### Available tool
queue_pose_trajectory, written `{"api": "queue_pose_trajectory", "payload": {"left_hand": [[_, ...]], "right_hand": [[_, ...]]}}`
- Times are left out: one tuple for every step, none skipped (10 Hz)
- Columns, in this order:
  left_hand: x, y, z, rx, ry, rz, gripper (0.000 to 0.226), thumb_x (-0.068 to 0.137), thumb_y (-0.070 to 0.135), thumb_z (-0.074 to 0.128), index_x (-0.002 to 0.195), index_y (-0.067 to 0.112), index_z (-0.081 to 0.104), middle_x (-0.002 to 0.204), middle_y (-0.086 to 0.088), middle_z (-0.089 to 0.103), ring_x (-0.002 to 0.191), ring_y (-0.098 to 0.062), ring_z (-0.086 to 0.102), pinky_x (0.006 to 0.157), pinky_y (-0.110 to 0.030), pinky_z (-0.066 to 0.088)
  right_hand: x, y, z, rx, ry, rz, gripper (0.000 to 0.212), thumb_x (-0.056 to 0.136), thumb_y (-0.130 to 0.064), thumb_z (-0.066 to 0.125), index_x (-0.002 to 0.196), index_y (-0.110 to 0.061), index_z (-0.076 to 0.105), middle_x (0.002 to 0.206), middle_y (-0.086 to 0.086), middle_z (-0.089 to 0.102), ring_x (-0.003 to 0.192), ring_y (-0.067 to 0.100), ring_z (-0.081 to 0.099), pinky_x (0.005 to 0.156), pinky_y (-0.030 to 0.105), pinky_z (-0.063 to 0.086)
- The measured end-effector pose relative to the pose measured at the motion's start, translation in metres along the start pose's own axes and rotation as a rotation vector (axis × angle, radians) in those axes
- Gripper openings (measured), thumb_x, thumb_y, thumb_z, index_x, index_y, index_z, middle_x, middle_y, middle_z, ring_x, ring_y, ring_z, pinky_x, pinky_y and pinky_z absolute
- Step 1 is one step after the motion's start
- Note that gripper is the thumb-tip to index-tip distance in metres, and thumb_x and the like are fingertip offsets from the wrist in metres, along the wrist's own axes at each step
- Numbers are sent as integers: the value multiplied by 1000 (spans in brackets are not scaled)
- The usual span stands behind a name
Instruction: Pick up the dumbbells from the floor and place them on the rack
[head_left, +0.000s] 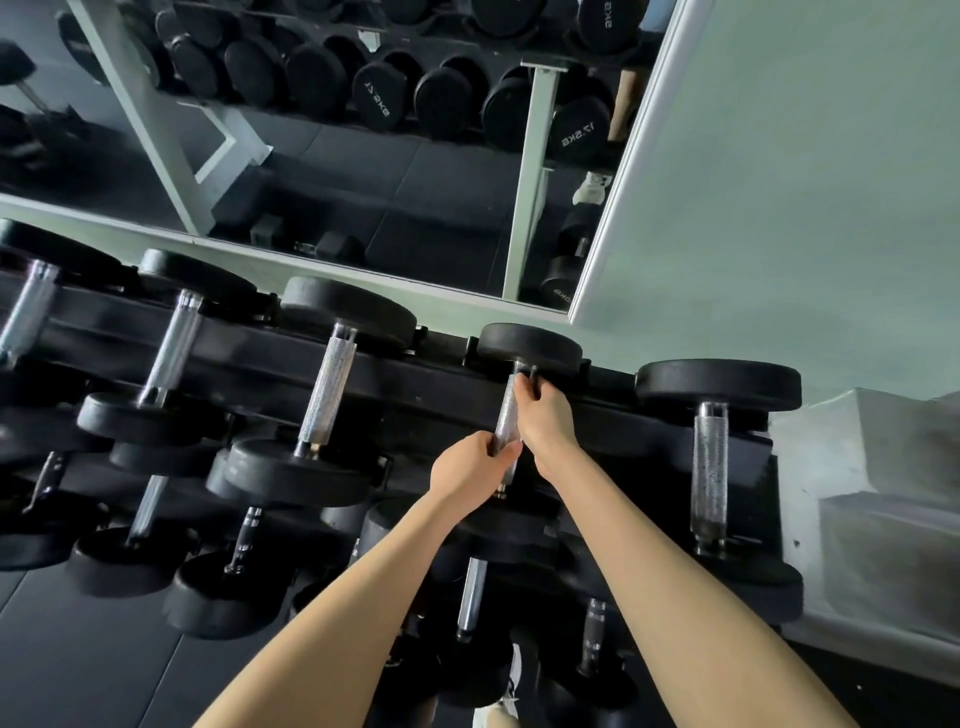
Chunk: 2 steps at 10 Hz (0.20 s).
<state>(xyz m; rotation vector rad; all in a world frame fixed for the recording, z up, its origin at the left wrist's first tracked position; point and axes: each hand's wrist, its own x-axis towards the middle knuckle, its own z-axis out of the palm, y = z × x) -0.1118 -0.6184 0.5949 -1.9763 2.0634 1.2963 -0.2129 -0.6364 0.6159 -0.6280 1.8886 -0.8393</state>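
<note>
So the biggest thing here is the mirror on the wall, showing more weights in reflection, and right under it runs the rack, a long black tiered thing already pretty loaded up. Floor is dark rubber matting at the bottom left.

On the top tier there's a row of weights lying with their handles pointing away from the person toward the mirror. The neighbour on the right is a bigger one, and another neighbour sits to the left, both just beside the gap being filled.

The dumbbell in question sits between those two, far head resting at the back rail of the rack, long axis running straight out from the body. Near head is hidden under the hands, so I can't tell if it's fully seated yet.

Both hands are on the handle: left hand wraps the near end, fingers closed around the steel, and right hand grips further up toward the far head. Left is the nearer one. My guess is it just needs lowering straight down, then letting go.
</note>
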Motion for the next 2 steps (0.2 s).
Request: {"api": "queue_pose_trajectory", "payload": {"left_hand": [[-5,4,1,50,12,16,39,92,48,45,68,19,46,59,7,47,53,-12,46,59,-31,43],[-12,6,-6,98,121,36,40,92,50,45,91,13,61,67,5,59,61,-17,58,58,-31,45]], "right_hand": [[-13,-3,-14,-122,27,-33,46,100,-37,40,129,-4,53,121,13,62,106,27,61,92,39,51],[-29,4,-33,-180,74,-97,42,100,-34,41,130,-7,53,126,10,61,113,26,60,89,33,47]]}}
